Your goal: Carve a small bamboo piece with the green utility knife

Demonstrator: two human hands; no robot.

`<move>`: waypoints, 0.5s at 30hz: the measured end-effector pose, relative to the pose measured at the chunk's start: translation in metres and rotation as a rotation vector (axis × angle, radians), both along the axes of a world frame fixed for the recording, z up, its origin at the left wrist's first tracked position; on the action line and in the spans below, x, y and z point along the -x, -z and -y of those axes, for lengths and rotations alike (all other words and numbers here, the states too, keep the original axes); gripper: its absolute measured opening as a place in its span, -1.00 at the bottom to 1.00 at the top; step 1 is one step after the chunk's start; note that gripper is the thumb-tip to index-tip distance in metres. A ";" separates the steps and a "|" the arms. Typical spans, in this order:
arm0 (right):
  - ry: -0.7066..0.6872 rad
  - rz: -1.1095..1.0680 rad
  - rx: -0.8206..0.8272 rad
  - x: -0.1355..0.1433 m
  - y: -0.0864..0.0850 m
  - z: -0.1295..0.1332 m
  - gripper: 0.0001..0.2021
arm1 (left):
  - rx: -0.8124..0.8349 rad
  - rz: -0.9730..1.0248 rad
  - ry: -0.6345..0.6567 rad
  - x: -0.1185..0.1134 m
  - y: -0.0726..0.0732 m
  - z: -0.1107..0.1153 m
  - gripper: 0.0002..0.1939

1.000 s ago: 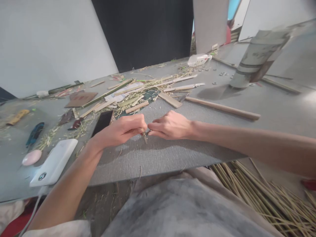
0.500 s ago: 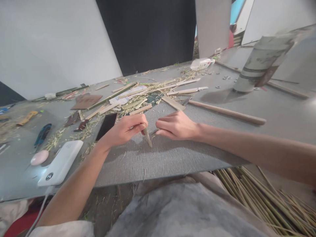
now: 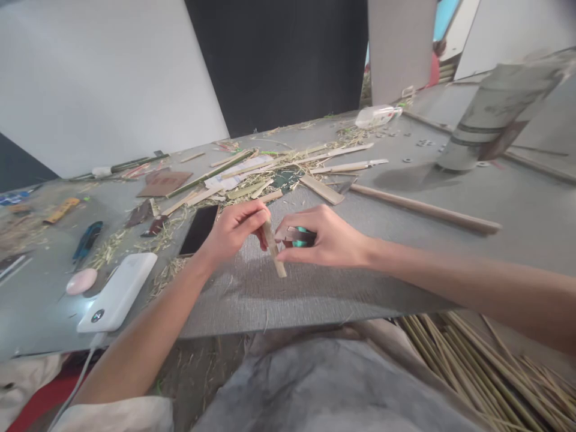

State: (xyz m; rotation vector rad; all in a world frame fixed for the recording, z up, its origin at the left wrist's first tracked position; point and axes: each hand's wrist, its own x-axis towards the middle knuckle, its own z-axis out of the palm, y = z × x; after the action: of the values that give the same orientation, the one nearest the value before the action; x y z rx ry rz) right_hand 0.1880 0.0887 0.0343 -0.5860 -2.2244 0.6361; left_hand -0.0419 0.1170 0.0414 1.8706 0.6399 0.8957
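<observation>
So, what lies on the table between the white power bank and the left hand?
In the head view, a black phone lies flat between the power bank and the left hand, with straw scraps scattered beside it.

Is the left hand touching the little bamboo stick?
Touching. In the head view, the left hand pinches the top end of the bamboo stick between thumb and fingers, with no gap showing. The right hand, holding a green-handled tool, sits beside it.

My left hand (image 3: 234, 231) is raised in front of me, thumb and forefinger pinched together, wrist bent slightly up. My right hand (image 3: 326, 237) faces it, just beside, fingers curled inward in a closed grip. Both forearms reach forward, bare, angling toward each other.
</observation>
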 end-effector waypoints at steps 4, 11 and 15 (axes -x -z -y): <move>-0.014 0.004 0.045 0.001 -0.002 0.004 -0.82 | 0.019 0.011 -0.017 -0.002 0.000 0.000 -0.67; 0.046 -0.057 -0.072 -0.007 0.000 0.003 -0.91 | 0.140 0.232 -0.271 0.004 0.012 -0.019 -0.72; 0.311 -0.078 -0.181 -0.015 -0.001 -0.005 -0.91 | 0.112 0.341 -0.444 0.014 0.017 -0.033 -0.72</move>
State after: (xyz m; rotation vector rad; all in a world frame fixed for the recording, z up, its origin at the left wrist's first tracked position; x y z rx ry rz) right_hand 0.2035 0.0935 0.0349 -0.7790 -2.0339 0.2896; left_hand -0.0557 0.1505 0.0239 1.4490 0.8855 1.3969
